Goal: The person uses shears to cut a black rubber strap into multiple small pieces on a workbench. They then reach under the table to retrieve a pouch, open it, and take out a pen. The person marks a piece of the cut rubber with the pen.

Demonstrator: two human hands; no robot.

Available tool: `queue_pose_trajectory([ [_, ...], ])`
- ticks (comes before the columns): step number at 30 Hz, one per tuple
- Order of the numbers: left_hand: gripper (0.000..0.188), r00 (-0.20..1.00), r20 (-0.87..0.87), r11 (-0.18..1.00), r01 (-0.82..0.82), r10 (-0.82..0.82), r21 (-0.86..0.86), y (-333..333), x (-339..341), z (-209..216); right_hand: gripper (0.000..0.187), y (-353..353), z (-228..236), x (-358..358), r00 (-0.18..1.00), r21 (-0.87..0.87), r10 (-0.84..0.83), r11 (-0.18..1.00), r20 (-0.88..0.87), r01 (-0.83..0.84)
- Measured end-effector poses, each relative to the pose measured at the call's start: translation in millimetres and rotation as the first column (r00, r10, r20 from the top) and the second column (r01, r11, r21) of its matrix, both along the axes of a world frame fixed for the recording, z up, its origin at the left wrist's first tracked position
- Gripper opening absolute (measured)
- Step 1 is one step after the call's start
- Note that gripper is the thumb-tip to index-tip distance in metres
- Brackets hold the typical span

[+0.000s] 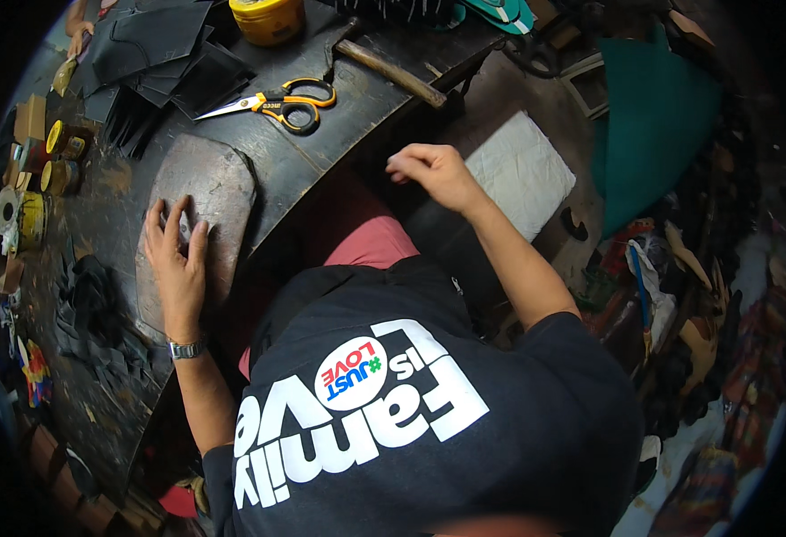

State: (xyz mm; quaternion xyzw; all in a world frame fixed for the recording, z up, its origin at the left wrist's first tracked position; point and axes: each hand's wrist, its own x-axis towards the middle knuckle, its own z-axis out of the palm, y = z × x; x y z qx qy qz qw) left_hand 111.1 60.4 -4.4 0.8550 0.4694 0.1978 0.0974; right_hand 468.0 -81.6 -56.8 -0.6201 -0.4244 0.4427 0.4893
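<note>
My left hand (176,259) lies on a worn grey slab (214,170) at the table's edge, its fingers spread. A small light patch shows between the thumb and fingers, too small to name. Out past the table edge, my right hand (431,172) hangs in the air with its fingers curled together. Whatever it may hold is hidden. Beyond the slab lie scissors (277,104) with orange and black handles, their blades pointing left. Farther along the table edge rests a hammer (393,73) with a wooden handle.
Black sheet pieces (147,54) are piled at the far left, with dark scraps (98,304) nearer. A yellow tub (268,20) stands at the back; several yellow cans (60,176) line the left. A white cushion (523,174) and green sheet (657,125) are on the right.
</note>
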Motion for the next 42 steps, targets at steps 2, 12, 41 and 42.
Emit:
queue_pose_trajectory([
  [2, 0.039, 0.998, 0.060, 0.999, 0.031, -0.030, -0.016, -11, 11, 0, 0.030, -4, -38, 29, 0.972, -0.221, -0.120, 0.961, 0.204, 0.165],
  [12, 0.046, 0.992, -0.087, 0.996, 0.088, -0.091, -0.032, -14, 80, 1, 0.031, 68, -198, 139, 0.251, -0.608, 0.573, 0.789, 0.780, 0.087],
  [41, 0.044, 0.981, -0.178, 0.989, -0.103, 0.083, -0.109, -13, 84, -4, 0.050, 137, -329, 280, 0.404, -0.150, 0.027, 0.949, 0.914, 0.277],
  [42, 0.044, 0.981, -0.178, 0.990, -0.099, 0.079, -0.104, -13, 85, -5, 0.050, 138, -329, 281, 0.408, -0.152, 0.027, 0.949, 0.913, 0.277],
])
